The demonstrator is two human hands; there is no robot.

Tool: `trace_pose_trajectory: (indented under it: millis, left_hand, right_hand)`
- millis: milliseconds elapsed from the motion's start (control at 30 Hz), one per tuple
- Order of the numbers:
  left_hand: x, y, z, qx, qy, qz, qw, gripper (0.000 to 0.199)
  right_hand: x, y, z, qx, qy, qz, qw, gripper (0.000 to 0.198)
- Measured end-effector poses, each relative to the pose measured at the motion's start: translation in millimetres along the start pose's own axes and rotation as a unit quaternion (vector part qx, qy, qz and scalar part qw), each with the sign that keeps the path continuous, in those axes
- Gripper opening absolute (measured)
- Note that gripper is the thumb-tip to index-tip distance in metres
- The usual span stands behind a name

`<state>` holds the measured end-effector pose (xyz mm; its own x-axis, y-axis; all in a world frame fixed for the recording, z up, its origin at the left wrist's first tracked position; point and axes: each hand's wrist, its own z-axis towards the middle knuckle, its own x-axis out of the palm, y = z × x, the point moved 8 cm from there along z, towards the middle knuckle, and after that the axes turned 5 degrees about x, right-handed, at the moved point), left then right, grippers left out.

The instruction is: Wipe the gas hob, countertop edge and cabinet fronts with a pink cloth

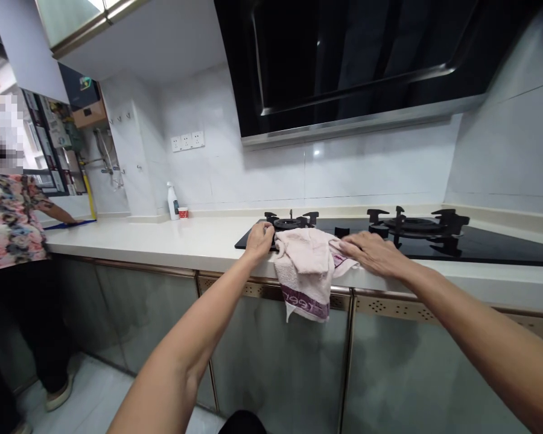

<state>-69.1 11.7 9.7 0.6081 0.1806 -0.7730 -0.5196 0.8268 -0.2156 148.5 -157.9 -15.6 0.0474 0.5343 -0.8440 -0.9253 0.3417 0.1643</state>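
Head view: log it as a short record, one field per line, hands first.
Left hand: beside the towel, contact unclear
Right hand: at the towel's right end
Towel: pink, purple band, hanging over the counter's front edge
Stove: black, two-burner
Counter: white; holds white bottle, red cup
Co-worker: far left, hand on a flat blue item

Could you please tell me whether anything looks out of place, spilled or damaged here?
Nothing looks clearly spilled or damaged. Only the pink towel looks untidy: it lies bunched between the left hand and right hand, drooping over the front edge of the counter.
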Motion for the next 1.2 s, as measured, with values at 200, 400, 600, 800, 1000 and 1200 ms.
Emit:
trace_pose_trajectory:
  millis: [200, 400, 600, 800, 1000, 1200]
  left_hand:
    - [5.4, -68.4, 0.4, 0.122, 0.066, 0.006, 0.990, 0.051]
    - [50.5, -113.1, 8.2, 0.114, 0.144, 0.048, 0.982, 0.076]
    - [63.6, -97.6, 17.1, 0.057, 0.146, 0.031, 0.987, 0.072]
    - [35.4, -19.2, 23.1, -0.023, 0.143, 0.066, 0.987, 0.061]
    - [-31.8, 117.3, -6.9, -0.174, 0.114, 0.127, 0.970, 0.069]
    - [-54.1, 152.2, -23.9, -0.213, 0.102, 0.162, 0.958, 0.061]
  right_hand:
    - [12.2, -12.7, 3.1, 0.062, 0.043, 0.060, 0.995, 0.075]
    - [14.2, -17.1, 6.8, 0.049, 0.036, 0.066, 0.996, 0.069]
    - [18.1, -12.0, 1.4, 0.047, 0.067, 0.043, 0.996, 0.066]
    - [15.6, -10.1, -4.3, 0.045, 0.092, 0.042, 0.994, 0.068]
    - [27.2, -9.0, -0.2, 0.017, 0.083, 0.015, 0.996, 0.064]
    - [27.9, -7.1, 0.8, 0.037, 0.084, 0.019, 0.996, 0.071]
